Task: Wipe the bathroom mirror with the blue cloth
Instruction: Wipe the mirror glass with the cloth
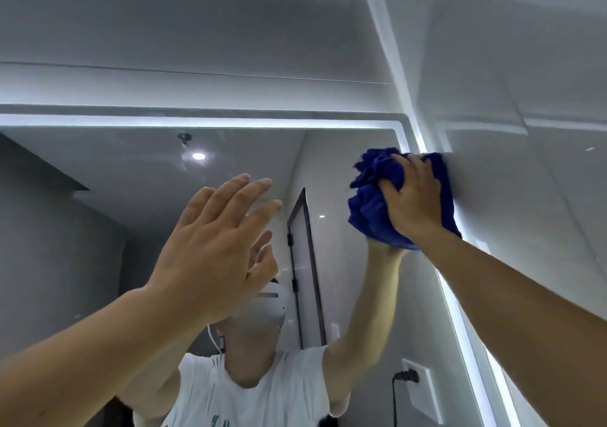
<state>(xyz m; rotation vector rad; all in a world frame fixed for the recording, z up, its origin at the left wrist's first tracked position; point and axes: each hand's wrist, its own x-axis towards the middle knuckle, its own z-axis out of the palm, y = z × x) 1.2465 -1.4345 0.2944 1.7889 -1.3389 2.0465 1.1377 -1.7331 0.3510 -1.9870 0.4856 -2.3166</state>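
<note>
Two hands are raised at the mirror (138, 177). The right hand (414, 196) grips a bunched blue cloth (371, 206), fingers curled over the top of the wad and thumb tucked into its folds, and presses it against the glass at the mirror's upper right corner. The cloth bulges out to the left of the hand and below the wrist, and its right side lies over the lit strip (460, 321) that runs down the mirror's right edge, touching the tiled wall (542, 196) just beside it. Whether the cloth sits more on glass or on wall at that edge is hard to tell.

The left hand (213, 249) is held flat and released, fingers straight and close together, pointing up and to the right, holding nothing. It sits near the middle of the mirror, well apart from the cloth; its own reflection shows just behind its fingers, so it is at or very near the glass, though contact cannot be confirmed.

Along the mirror's top edge runs the same bright strip, turning down at the upper right corner. In the glass a person appears in a white shirt (262, 393), wearing a white headset (272, 308), with one arm reaching up to the reflected cloth. Also reflected are a round ceiling light (198, 156), a dark-framed door (303, 262), and, toward the mirror's lower right, a white wall socket (423, 390) with a black plug (405, 376) in it.
</note>
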